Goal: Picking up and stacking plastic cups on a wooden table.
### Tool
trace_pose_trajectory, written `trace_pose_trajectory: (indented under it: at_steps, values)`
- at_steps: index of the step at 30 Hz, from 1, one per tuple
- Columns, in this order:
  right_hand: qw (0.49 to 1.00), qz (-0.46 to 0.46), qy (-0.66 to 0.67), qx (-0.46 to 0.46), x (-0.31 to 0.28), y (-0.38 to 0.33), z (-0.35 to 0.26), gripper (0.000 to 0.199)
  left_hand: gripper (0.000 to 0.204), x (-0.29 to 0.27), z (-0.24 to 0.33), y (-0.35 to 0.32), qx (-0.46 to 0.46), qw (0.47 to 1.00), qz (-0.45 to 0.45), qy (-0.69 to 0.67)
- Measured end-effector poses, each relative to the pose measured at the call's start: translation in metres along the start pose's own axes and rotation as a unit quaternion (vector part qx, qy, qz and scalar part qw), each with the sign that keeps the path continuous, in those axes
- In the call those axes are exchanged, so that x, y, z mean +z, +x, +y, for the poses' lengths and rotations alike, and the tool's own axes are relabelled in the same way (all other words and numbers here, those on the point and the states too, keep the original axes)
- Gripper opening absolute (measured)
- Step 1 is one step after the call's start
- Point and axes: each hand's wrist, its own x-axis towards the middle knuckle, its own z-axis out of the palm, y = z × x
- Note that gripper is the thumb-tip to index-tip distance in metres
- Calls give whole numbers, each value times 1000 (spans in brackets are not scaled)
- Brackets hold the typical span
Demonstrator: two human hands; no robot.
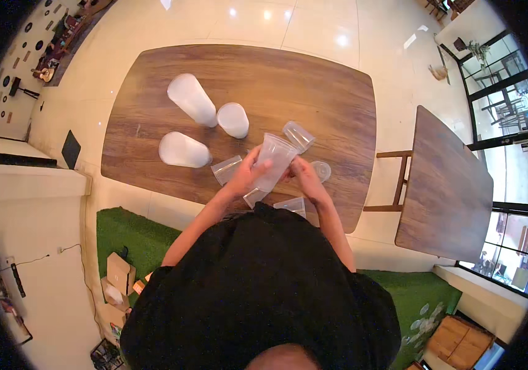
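Over the near part of the wooden table, my left hand (250, 172) is wrapped round a clear plastic cup (274, 161), held tilted with its rim away from me. My right hand (307, 177) is closed at the right side of this cup; its fingertips are partly hidden. Loose clear cups lie around my hands: one cup (299, 136) beyond the held cup, another cup (225, 168) by my left wrist, and a further cup (291, 205) near my body. A round clear piece (321, 171), a cup or a lid, sits beside my right hand.
Farther left on the table (313, 80) stand a tall white cup stack (191, 98), a shorter stack (233, 120) and another stack (184, 150). A second table (446, 185) is at the right. Cardboard boxes (119, 274) lie on green turf (131, 228) at the lower left.
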Motion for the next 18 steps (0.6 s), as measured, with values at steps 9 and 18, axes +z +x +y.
trace_pose_trajectory:
  at_steps: [9, 18]
  values:
    - [983, -30, -136, -123, 8, -9, -75, 24, 51, -3, 33, -18, -148, 985, -53, -66]
    - [996, 5, -74, -53, 5, -10, -57, 16, 53, -3, 35, -30, -124, 989, -64, 41]
